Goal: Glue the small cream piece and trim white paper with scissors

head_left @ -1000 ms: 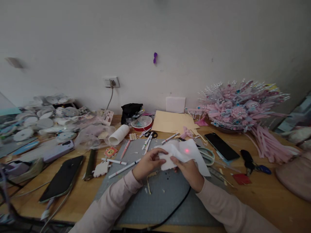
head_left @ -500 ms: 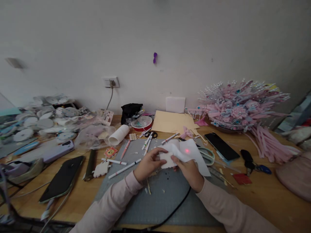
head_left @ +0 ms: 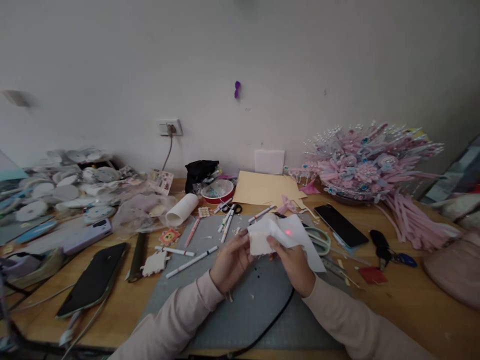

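A small off-white piece [head_left: 259, 243], flat and roughly square like card or foam, is held up over the grey cutting mat [head_left: 240, 320]. My right hand [head_left: 296, 267] pinches it at the right, thumb on its face and fingers hidden behind. At its left edge, my left hand [head_left: 232, 261] holds the piece with straighter fingers, partly behind it. Just beyond the piece, a white sheet [head_left: 309, 247] curls up against it and stretches right under my right hand. A red light spot falls on this sheet.
White pens [head_left: 192, 262] lie left of my hands, near a cream jagged-edged piece [head_left: 155, 264]. Green-handled scissors [head_left: 321, 242] and a black phone [head_left: 341, 225] are to the right. A black cable [head_left: 272, 325] crosses the mat's front. Beige sheets [head_left: 268, 187] lie behind.
My left thumb has come off the front of the off-white piece, and the left fingers have straightened, baring more of its face. My right hand keeps its pinch. The view has shifted slightly.
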Demonstrator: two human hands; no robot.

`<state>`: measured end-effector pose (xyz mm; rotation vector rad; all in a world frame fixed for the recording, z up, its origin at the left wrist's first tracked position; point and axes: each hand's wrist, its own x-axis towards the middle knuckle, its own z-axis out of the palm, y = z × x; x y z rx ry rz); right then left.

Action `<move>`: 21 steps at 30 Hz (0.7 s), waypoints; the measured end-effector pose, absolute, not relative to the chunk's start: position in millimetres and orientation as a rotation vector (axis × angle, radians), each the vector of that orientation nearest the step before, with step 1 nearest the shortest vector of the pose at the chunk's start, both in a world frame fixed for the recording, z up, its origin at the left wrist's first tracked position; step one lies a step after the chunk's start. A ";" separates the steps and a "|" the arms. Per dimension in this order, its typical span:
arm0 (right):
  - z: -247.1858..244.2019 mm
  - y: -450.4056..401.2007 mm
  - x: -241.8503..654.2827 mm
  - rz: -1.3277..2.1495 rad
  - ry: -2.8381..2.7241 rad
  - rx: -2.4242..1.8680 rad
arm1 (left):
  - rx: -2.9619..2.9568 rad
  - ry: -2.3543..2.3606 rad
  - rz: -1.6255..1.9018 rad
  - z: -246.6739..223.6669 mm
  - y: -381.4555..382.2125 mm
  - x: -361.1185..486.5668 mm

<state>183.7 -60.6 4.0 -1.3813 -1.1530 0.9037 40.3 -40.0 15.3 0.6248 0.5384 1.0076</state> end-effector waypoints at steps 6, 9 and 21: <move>2.8 -60.0 183.8 0.931 -1.153 -1.379 | 0.713 0.728 1.173 10.9 -36.7 39.0; 6.8 -62.0 184.5 0.931 -1.176 -1.409 | 0.797 0.768 1.211 7.1 -33.7 37.2; 5.7 -62.1 184.1 0.944 -1.156 -1.391 | 1.015 0.749 1.298 2.4 -31.5 36.7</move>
